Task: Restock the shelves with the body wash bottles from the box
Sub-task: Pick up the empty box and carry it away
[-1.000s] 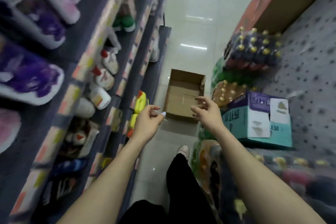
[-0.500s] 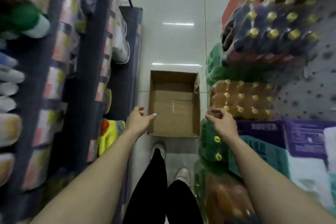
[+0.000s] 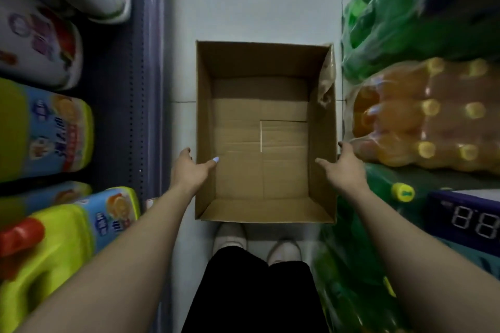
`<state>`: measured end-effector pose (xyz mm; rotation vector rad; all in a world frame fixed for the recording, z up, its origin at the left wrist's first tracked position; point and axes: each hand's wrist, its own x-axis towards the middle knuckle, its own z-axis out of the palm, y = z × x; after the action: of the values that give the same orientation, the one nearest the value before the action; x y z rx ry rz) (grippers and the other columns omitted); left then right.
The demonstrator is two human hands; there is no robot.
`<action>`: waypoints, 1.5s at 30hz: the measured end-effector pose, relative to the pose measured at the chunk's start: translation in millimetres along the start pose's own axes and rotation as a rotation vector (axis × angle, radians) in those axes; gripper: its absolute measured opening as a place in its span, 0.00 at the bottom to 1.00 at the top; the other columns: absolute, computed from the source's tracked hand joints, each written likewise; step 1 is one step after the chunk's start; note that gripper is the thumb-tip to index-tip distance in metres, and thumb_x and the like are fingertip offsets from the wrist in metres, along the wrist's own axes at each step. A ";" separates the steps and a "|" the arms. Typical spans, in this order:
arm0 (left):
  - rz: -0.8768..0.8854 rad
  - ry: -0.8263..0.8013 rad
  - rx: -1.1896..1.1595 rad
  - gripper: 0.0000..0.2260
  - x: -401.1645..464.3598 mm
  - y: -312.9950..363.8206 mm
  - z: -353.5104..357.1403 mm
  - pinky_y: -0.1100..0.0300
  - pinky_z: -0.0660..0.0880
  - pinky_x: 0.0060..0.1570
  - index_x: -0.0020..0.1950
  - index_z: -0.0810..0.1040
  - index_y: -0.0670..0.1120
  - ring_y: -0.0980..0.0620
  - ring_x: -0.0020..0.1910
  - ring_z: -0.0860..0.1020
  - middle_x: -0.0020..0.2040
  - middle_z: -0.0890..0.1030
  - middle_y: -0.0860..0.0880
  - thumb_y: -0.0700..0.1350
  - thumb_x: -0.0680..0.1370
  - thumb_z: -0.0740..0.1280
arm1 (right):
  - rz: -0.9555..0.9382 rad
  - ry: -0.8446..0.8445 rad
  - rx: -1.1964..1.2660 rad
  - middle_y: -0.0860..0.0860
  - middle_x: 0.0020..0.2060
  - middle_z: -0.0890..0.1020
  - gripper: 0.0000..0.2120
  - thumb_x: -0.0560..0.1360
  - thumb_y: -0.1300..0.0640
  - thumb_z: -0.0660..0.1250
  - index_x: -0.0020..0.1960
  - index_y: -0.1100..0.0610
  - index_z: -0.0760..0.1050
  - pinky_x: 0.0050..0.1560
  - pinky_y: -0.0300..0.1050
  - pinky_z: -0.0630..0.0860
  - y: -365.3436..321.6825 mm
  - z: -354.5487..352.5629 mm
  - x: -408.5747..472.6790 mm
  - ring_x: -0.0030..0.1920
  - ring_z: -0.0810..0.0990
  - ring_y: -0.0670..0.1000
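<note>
Box sits on the floor at 12 o'clock, seen empty. Left hand at its 9 o'clock wall, right hand at 3 o'clock; both spread, nothing gripped. Walls should be pinched low and lifted level.

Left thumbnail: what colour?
Pale blue nail polish, clearest in the head view, over the empty cardboard box.

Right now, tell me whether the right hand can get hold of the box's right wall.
Probably yes. The right hand is open at the wall of the empty cardboard box, thumb inside, fingers outside. The orange drink pack beside it leaves room.
</note>
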<state>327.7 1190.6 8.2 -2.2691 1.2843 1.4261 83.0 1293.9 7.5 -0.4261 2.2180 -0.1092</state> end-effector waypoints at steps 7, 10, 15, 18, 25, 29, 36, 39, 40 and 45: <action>0.102 0.014 0.138 0.15 18.5 -1.2 1.5 0.55 0.74 0.50 0.67 0.72 0.45 0.44 0.56 0.79 0.61 0.79 0.43 0.41 0.80 0.61 | -0.030 0.053 -0.073 0.61 0.64 0.76 0.23 0.79 0.58 0.60 0.74 0.56 0.62 0.55 0.53 0.77 5.1 8.8 22.2 0.59 0.78 0.60; 0.110 -0.004 0.149 0.16 5.9 9.8 -18.7 0.56 0.73 0.49 0.67 0.72 0.46 0.44 0.54 0.79 0.60 0.79 0.43 0.42 0.79 0.61 | -0.024 0.050 -0.072 0.59 0.62 0.78 0.21 0.79 0.58 0.60 0.72 0.55 0.65 0.56 0.51 0.76 -7.0 -11.1 6.5 0.58 0.79 0.59; 0.122 -0.024 0.088 0.13 -53.5 65.0 -85.5 0.54 0.75 0.55 0.63 0.77 0.45 0.45 0.53 0.79 0.57 0.81 0.44 0.42 0.78 0.64 | -0.073 0.028 -0.102 0.57 0.62 0.79 0.21 0.78 0.55 0.60 0.70 0.54 0.67 0.62 0.52 0.73 -57.2 -92.0 -44.5 0.61 0.76 0.61; 0.136 -0.029 0.063 0.12 -102.0 108.9 -135.9 0.56 0.75 0.51 0.60 0.79 0.45 0.47 0.48 0.78 0.50 0.81 0.48 0.43 0.77 0.66 | -0.098 0.008 -0.107 0.57 0.62 0.79 0.20 0.78 0.54 0.61 0.70 0.52 0.68 0.60 0.51 0.73 -99.8 -156.2 -86.1 0.61 0.76 0.61; 0.180 -0.018 -0.053 0.16 -198.0 197.6 -243.2 0.46 0.78 0.55 0.60 0.80 0.47 0.42 0.51 0.82 0.55 0.84 0.45 0.45 0.73 0.70 | -0.135 0.031 0.014 0.54 0.61 0.79 0.17 0.79 0.55 0.60 0.68 0.52 0.70 0.60 0.56 0.75 -182.9 -289.9 -185.8 0.59 0.78 0.57; 0.236 -0.018 -0.108 0.16 -253.1 261.9 -290.4 0.57 0.75 0.51 0.64 0.77 0.43 0.43 0.54 0.80 0.56 0.82 0.44 0.41 0.76 0.68 | -0.176 0.024 0.055 0.54 0.59 0.81 0.16 0.79 0.56 0.61 0.66 0.52 0.72 0.61 0.57 0.75 -225.1 -355.6 -217.8 0.59 0.79 0.57; 0.233 -0.037 -0.241 0.18 -278.0 359.3 -342.8 0.56 0.76 0.48 0.64 0.76 0.43 0.46 0.50 0.80 0.56 0.82 0.43 0.41 0.74 0.70 | -0.249 -0.010 0.094 0.54 0.61 0.80 0.17 0.78 0.55 0.63 0.67 0.53 0.73 0.61 0.53 0.74 -301.2 -452.0 -218.7 0.61 0.77 0.58; 0.210 -0.041 -0.272 0.19 -274.9 398.7 -360.1 0.48 0.77 0.57 0.63 0.78 0.46 0.44 0.53 0.81 0.56 0.83 0.43 0.44 0.73 0.72 | -0.250 -0.056 0.131 0.54 0.60 0.81 0.19 0.76 0.52 0.66 0.66 0.53 0.74 0.61 0.56 0.75 -330.8 -487.8 -200.2 0.60 0.78 0.58; 0.212 -0.048 -0.277 0.18 -270.8 410.9 -365.5 0.45 0.77 0.57 0.61 0.79 0.47 0.43 0.53 0.82 0.55 0.83 0.44 0.45 0.72 0.72 | -0.250 -0.077 0.156 0.53 0.61 0.81 0.21 0.75 0.51 0.67 0.66 0.53 0.74 0.62 0.57 0.75 -339.4 -497.8 -191.7 0.61 0.78 0.58; 0.176 -0.042 -0.334 0.16 -262.0 475.1 -389.5 0.45 0.80 0.49 0.60 0.79 0.47 0.44 0.48 0.83 0.50 0.84 0.46 0.45 0.72 0.72 | -0.294 -0.101 0.227 0.51 0.58 0.82 0.23 0.73 0.49 0.69 0.66 0.52 0.74 0.62 0.56 0.76 -385.0 -538.9 -156.4 0.58 0.80 0.56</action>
<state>187.8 838.4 558.1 -2.3569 1.3482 1.8632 -139.9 949.3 550.4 -0.6136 2.0040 -0.4804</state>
